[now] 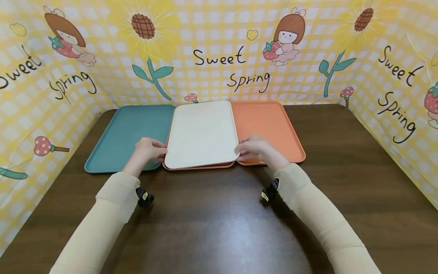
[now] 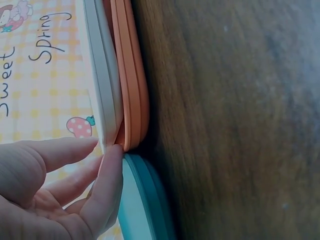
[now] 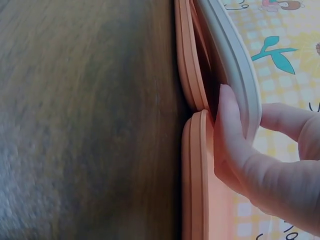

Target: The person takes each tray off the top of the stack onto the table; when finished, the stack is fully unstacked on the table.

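Observation:
A white tray (image 1: 202,135) lies over an orange tray (image 1: 219,166) in the middle of the row, its near right corner raised a little. My left hand (image 1: 148,151) pinches the white tray's left edge near the front corner; in the left wrist view thumb and fingers (image 2: 107,185) meet at that rim. On the opposite side my right hand (image 1: 256,148) grips the right edge, and the right wrist view shows fingers (image 3: 231,115) under the rim with the thumb above. Most of the lower orange tray is hidden.
A teal tray (image 1: 133,133) lies to the left and another orange tray (image 1: 267,129) to the right, both flat on the dark wooden table (image 1: 212,220). A yellow checked cloth (image 1: 219,38) with printed drawings hangs along the back and both sides.

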